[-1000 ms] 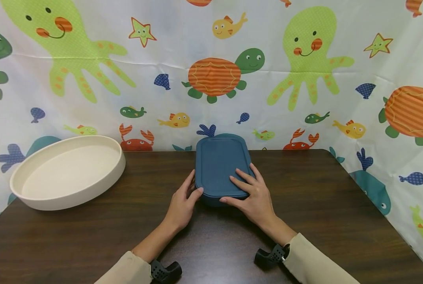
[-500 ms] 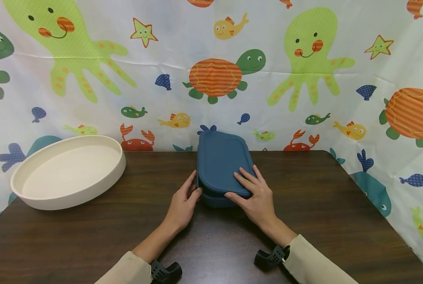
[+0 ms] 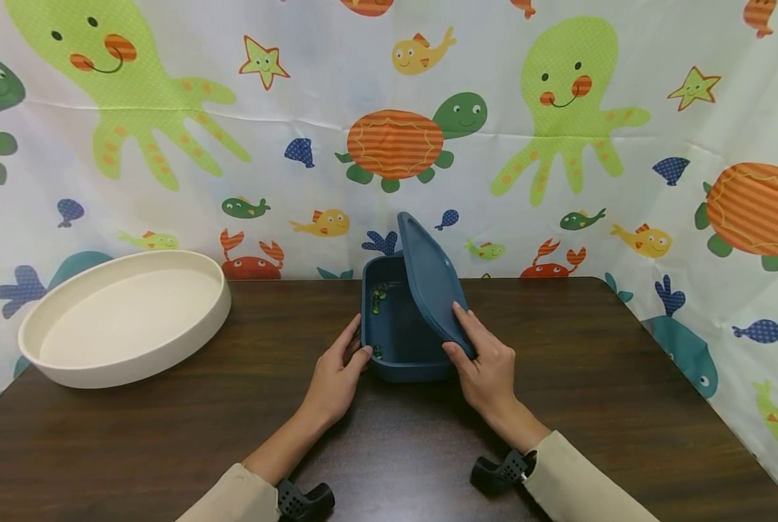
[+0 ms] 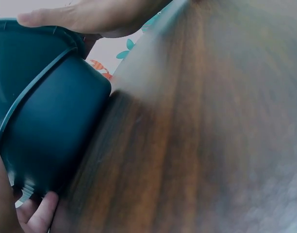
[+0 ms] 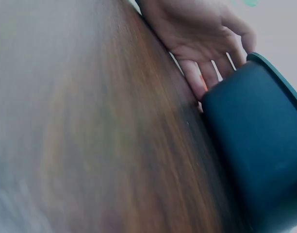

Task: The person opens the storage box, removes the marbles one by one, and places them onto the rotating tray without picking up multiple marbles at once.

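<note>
A blue rectangular box (image 3: 408, 372) sits on the table with its lid (image 3: 433, 279) tilted up along the right side. Small green pieces (image 3: 377, 299) lie inside, against the left wall; they are too small to name. My left hand (image 3: 333, 375) grips the box's left side, thumb at the near corner of the rim and fingers along the wall. My right hand (image 3: 491, 368) pinches the lid's near right edge between thumb and fingers. In the left wrist view, the box wall (image 4: 56, 121) fills the left, and left fingertips (image 4: 44, 211) touch its lower part.
A large round cream tray (image 3: 127, 312) stands to the left on the dark wooden table (image 3: 258, 406). Behind the table hangs a white curtain (image 3: 389, 72) printed with sea animals. A black wrist camera (image 3: 307, 500) sits at the left sleeve.
The lid lay flat on the box, then shifted and lifted on its left side, baring the inside. My right hand moved slightly right, from lying over the lid to pinching its edge. The left hand stayed.
</note>
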`<action>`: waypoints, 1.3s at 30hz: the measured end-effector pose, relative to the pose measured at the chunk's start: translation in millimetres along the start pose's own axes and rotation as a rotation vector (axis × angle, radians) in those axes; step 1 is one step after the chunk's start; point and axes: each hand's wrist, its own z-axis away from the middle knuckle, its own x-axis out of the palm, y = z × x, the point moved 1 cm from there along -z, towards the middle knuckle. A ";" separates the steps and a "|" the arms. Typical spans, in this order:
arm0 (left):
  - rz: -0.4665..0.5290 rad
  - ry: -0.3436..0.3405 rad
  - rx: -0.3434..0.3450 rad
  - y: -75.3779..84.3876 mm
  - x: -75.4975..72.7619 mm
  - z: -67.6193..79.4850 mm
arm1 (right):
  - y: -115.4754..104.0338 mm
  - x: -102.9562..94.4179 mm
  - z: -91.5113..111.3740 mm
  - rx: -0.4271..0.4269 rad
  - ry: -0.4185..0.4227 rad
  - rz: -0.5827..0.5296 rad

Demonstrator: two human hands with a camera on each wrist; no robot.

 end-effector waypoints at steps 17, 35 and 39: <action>0.000 0.008 0.000 -1.4 0.0 1.6 | 5.1 -10.9 0.9 -0.241 -0.007 0.083; -0.006 -0.005 0.000 1.3 0.5 1.8 | 18.3 -29.5 4.4 -0.108 0.199 0.120; -0.002 -0.003 -0.002 1.3 -0.5 1.7 | 21.0 -32.1 4.9 -0.083 0.200 0.115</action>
